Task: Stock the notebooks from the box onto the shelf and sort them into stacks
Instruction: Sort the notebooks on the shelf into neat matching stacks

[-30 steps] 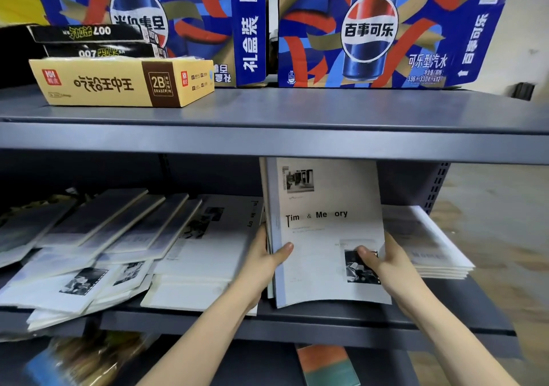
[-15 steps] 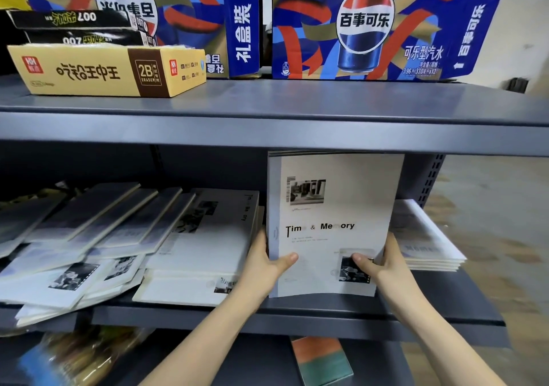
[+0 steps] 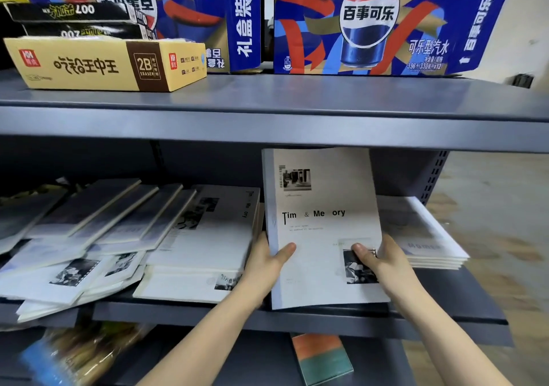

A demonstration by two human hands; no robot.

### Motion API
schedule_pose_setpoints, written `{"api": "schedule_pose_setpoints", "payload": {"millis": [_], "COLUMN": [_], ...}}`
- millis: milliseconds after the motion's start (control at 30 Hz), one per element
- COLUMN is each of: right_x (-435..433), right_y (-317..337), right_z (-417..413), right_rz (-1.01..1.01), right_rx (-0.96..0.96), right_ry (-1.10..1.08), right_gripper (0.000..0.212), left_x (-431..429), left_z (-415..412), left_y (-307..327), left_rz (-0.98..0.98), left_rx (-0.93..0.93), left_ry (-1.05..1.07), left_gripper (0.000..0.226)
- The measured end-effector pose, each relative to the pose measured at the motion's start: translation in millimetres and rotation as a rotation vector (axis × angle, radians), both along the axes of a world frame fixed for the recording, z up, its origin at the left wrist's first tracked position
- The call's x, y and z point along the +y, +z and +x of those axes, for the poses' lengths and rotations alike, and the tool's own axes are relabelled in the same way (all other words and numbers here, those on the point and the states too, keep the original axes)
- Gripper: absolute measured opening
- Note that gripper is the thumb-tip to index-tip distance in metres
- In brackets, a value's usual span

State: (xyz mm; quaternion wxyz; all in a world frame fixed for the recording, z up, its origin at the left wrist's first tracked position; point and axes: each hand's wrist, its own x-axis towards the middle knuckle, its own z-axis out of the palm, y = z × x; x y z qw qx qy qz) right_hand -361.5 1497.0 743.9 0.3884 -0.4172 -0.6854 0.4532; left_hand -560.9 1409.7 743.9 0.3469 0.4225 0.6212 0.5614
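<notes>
A stack of white notebooks [image 3: 323,225] titled "Time & Memory" stands upright on its lower edge on the grey middle shelf [image 3: 445,317]. My left hand [image 3: 267,263] grips its left side, thumb on the cover. My right hand [image 3: 383,263] grips its right side, thumb on the cover's small photo. A flat stack of the same notebooks [image 3: 205,246] lies just left of my left hand. Another low stack [image 3: 421,237] lies to the right, behind the held one. Further left, several notebooks [image 3: 89,231] lie fanned and overlapping.
The upper shelf [image 3: 297,109] hangs just above the upright stack. On it stand two blue cola cartons [image 3: 371,20], a yellow eraser box [image 3: 104,64] and black boxes [image 3: 71,14]. Below are an orange-and-teal book [image 3: 322,359] and a plastic-wrapped pack [image 3: 68,353]. Floor lies right of the shelf.
The upright stack tilted up and rose off the shelf half a second ago; now its lower edge rests on the shelf again. Both hands keep their grip on its sides.
</notes>
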Motion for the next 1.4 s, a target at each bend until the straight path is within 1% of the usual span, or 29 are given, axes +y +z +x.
{"api": "schedule_pose_setpoints", "payload": {"millis": [100,200,367,433,533,567,633,667,733,767,800,900,967,1067,1133,1167,1233,1267,1333,1400], "right_x": [2.3,3.0,9.1,12.8,17.8,17.5,21.4,24.9,27.2,26.8,27.6,21.5,18.9,15.9,12.3,11.4,9.9,9.4,8.4,8.5], "right_y": [3.5,7.9,8.1,7.2,6.5,6.9,2.5,-2.6,-9.5,-11.6,-14.3,-9.5,-8.8,-9.2,-9.0,-9.2,-9.6,-10.2,-10.6,-10.3], "right_z": [-0.6,-3.1,-5.3,-3.8,0.6,1.5,4.0,5.5,6.0,6.5,8.0,13.2,19.6,26.8,27.9,27.4,27.1,26.8,25.7,26.0], "right_rz": [-0.037,-0.074,-0.134,-0.154,-0.149,-0.151,-0.181,-0.195,-0.207,-0.218,-0.231,-0.247,-0.280,-0.344,-0.395,-0.399,-0.385,-0.383,-0.400,-0.406], "right_rx": [0.014,0.048,0.055,0.041,0.007,-0.020,-0.051,-0.057,-0.068,-0.065,-0.051,-0.032,-0.030,0.008,0.056,0.073,0.099,0.111,0.129,0.118], "right_ry": [0.015,0.031,-0.050,-0.088,-0.147,-0.174,-0.203,-0.208,-0.202,-0.199,-0.181,-0.093,-0.050,-0.051,-0.075,-0.074,-0.079,-0.078,-0.074,-0.081], "right_gripper": [0.024,0.013,0.009,0.008,0.016,0.020,0.019,0.023,0.042,0.046,0.044,0.028,0.030,0.038,0.046,0.046,0.045,0.048,0.052,0.051], "left_x": [3.4,8.5,19.6,24.9,32.3,33.3,34.3,33.5,31.7,30.4,30.5,29.8,29.0,20.8,11.9,7.2,-1.4,-6.4,-17.0,-23.9], "left_z": [-2.8,-3.8,-0.1,1.1,5.6,7.8,11.4,13.3,15.7,16.1,15.8,12.9,9.8,7.9,5.3,2.7,-6.1,-11.8,-25.8,-41.6], "left_y": [-0.3,2.6,8.9,7.5,4.2,3.5,0.6,-0.7,-2.7,-2.3,-3.2,-4.8,-7.0,-5.9,-6.2,-6.0,-5.4,-4.0,0.3,1.5], "left_rz": [-0.033,-0.068,-0.170,-0.208,-0.243,-0.254,-0.272,-0.284,-0.287,-0.285,-0.286,-0.288,-0.288,-0.277,-0.290,-0.277,-0.180,-0.123,-0.049,-0.019], "left_rx": [-0.026,-0.030,-0.018,-0.008,-0.048,-0.070,-0.107,-0.121,-0.133,-0.133,-0.133,-0.126,-0.140,-0.146,-0.050,0.022,0.161,0.234,0.411,0.615], "left_ry": [-0.007,0.014,0.057,0.073,0.054,0.044,0.039,0.035,0.040,0.038,0.036,0.036,0.041,-0.003,-0.024,-0.017,0.035,0.083,0.175,0.230], "left_gripper": [0.030,0.039,0.040,0.045,0.055,0.056,0.053,0.051,0.047,0.046,0.046,0.052,0.059,0.059,0.059,0.051,0.028,0.024,0.031,0.031]}}
